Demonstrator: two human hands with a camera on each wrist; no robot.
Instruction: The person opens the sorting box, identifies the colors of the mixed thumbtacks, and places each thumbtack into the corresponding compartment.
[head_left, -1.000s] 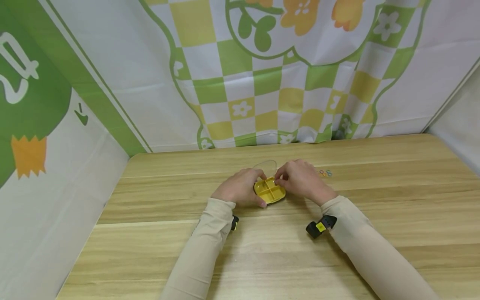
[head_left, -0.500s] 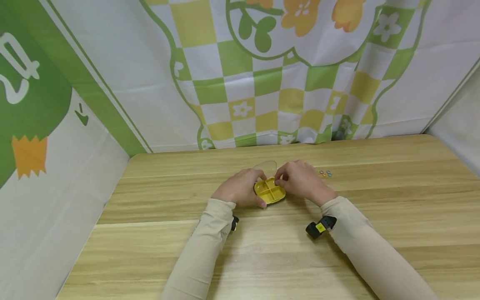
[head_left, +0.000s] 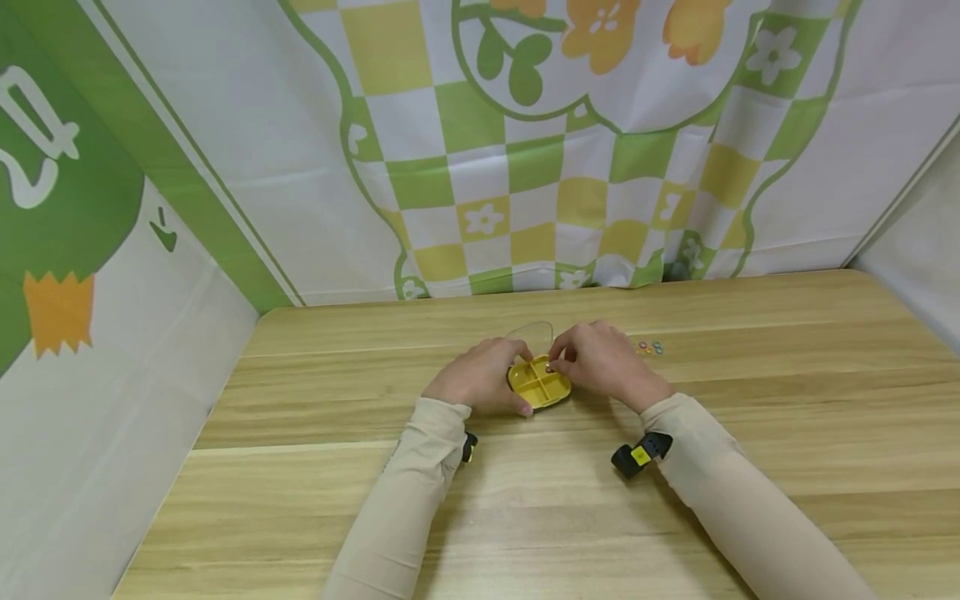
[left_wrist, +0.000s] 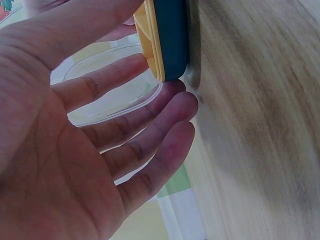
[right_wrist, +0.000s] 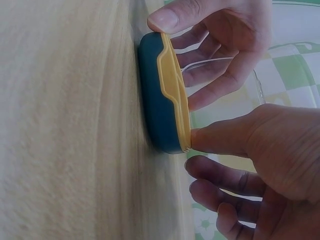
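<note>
A small pill case lies on the table, with a yellow divided tray in a dark teal base. Its clear lid is raised at the back. My left hand holds the case from the left, thumb at the front edge and index finger at the back rim; the other fingers extend behind it. My right hand is bent over the back right compartment, thumb and forefinger pinching a tiny thing whose kind I cannot tell. In the right wrist view, the right thumb reaches the yellow rim.
Several tiny coloured rings lie on the wooden table, just right of my right hand. A green, yellow and white patterned cloth hangs along the table's back edge. Pale cloth with green print stands on the left side.
Both hands and the case keep their places. The right fingertips have shifted very slightly over the compartment, and a tiny spot now shows more plainly at them.
</note>
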